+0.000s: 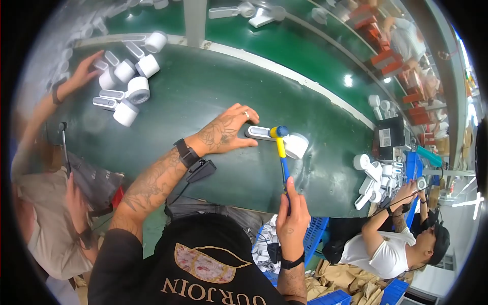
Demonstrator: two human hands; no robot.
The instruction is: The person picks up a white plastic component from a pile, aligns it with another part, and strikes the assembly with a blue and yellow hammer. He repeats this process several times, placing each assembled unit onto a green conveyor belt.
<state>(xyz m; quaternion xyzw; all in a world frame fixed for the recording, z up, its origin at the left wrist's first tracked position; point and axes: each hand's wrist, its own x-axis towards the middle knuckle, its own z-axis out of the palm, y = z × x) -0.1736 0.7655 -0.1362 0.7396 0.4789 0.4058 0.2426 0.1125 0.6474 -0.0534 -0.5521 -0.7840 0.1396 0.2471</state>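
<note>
In my right hand (pixel 293 216) is a small mallet (pixel 282 157) with a blue and yellow handle, its dark blue head (pixel 279 132) over the handle of a white device. That device (pixel 296 146) lies on the green table, with a round drum-like head to the right and a slim, grey-faced handle to the left. My left hand (pixel 226 131) is spread around the handle's left end, thumb on the near side and fingers on the far side, with small gaps visible. Whether the mallet touches the device, I cannot tell.
Several similar white devices (pixel 138 90) lie at the table's far left, where a co-worker's hand (pixel 84 71) reaches in. More are piled at the right (pixel 373 183), near another co-worker (pixel 386 244). A blue crate (pixel 316 235) stands below the table's near edge (pixel 244 206).
</note>
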